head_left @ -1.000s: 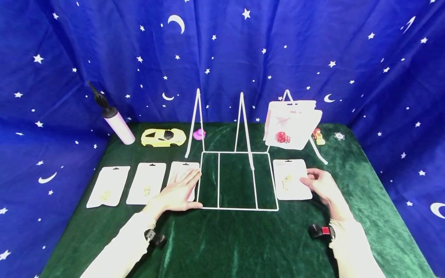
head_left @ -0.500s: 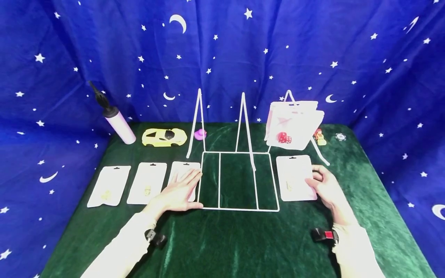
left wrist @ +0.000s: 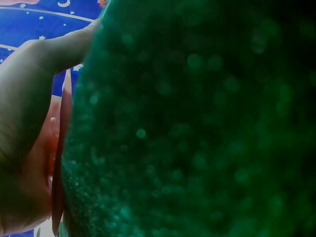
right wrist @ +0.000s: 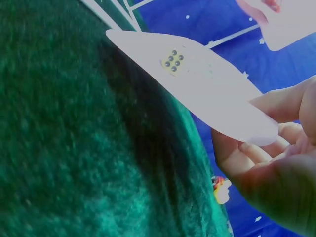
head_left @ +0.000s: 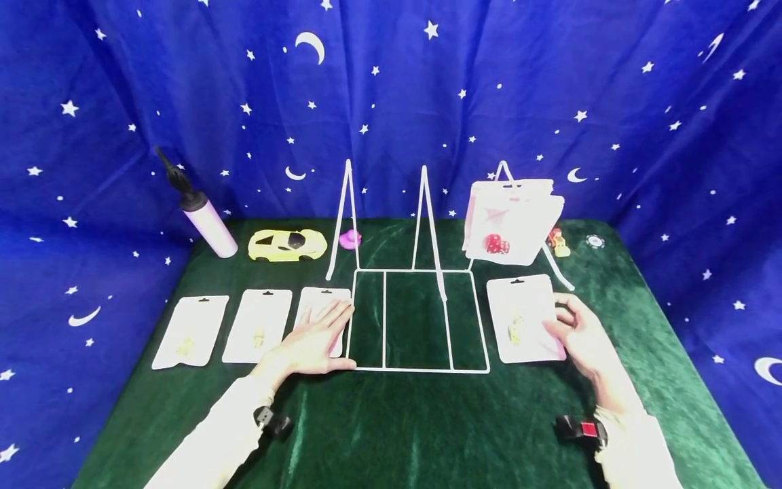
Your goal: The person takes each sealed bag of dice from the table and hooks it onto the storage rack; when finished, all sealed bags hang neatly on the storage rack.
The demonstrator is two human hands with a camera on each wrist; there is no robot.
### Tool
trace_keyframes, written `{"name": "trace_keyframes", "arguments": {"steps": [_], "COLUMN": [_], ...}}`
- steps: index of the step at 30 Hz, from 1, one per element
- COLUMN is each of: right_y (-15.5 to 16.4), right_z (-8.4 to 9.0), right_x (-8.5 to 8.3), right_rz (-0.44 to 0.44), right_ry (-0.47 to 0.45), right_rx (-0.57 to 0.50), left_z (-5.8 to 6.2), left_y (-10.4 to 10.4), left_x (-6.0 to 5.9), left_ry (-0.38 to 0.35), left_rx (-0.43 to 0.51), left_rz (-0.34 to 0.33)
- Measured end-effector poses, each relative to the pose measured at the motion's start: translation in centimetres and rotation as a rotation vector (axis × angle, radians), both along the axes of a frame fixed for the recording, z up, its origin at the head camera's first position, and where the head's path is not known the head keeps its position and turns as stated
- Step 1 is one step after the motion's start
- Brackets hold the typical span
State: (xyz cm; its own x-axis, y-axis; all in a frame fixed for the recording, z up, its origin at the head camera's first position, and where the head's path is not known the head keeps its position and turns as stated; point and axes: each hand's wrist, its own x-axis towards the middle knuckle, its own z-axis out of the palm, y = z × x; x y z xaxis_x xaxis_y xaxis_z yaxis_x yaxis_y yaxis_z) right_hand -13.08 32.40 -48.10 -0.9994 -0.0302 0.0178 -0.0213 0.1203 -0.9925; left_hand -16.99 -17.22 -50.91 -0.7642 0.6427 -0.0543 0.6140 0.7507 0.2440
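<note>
My right hand (head_left: 577,333) pinches the right edge of a white pouch (head_left: 519,309) between thumb and fingers. The pouch has a hang slot at its top, and yellow dice show inside it. In the right wrist view one die (right wrist: 173,61) shows dark dots, and the pouch is tilted, with a shadow on the cloth below. My left hand (head_left: 314,339) lies spread with straight fingers over a similar pouch (head_left: 305,293), hiding much of it. Its fingertips and thumb reach the left side of a white wire display rack (head_left: 421,370).
Two more white pouches (head_left: 194,319) lie left of my left hand. Several pouches with red dice (head_left: 496,244) hang on the rack's right prong. Behind stand a yellow toy car (head_left: 287,244), a hand pump (head_left: 210,227), a purple duck (head_left: 349,239), a small red-yellow toy (head_left: 558,242) and a chip (head_left: 595,241).
My right hand has moved a little right and nearer to me with the pouch, which has drawn away from the rack and tilted. My left hand has stayed in place.
</note>
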Motion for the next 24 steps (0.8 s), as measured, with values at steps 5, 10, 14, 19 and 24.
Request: {"name": "trace_keyframes", "arguments": {"steps": [5, 10, 14, 19, 24], "right_y": [-0.6, -1.8, -2.8, -3.9, -4.9], "right_z": [0.9, 2.1, 3.0, 4.1, 5.2], "right_x": [0.6, 1.4, 1.9, 2.5, 3.0], "right_rz": [-0.007, 0.032, 0.065, 0.083, 0.147], "right_ry": [0.021, 0.083, 0.165, 0.236, 0.295], "right_rx": [0.077, 0.045, 0.042, 0.008, -0.102], "left_z": [0.0, 0.0, -0.2, -0.3, -0.3], "left_y": [0.0, 0.0, 0.0, -0.1, -0.1], "left_x": [0.1, 0.1, 0.0, -0.1, 0.0], "left_ry": [-0.002, -0.002, 0.001, 0.005, -0.003], "left_rx": [-0.007, -0.009, -0.007, -0.015, -0.005], "left_rz": [0.005, 0.006, 0.002, -0.001, 0.003]}}
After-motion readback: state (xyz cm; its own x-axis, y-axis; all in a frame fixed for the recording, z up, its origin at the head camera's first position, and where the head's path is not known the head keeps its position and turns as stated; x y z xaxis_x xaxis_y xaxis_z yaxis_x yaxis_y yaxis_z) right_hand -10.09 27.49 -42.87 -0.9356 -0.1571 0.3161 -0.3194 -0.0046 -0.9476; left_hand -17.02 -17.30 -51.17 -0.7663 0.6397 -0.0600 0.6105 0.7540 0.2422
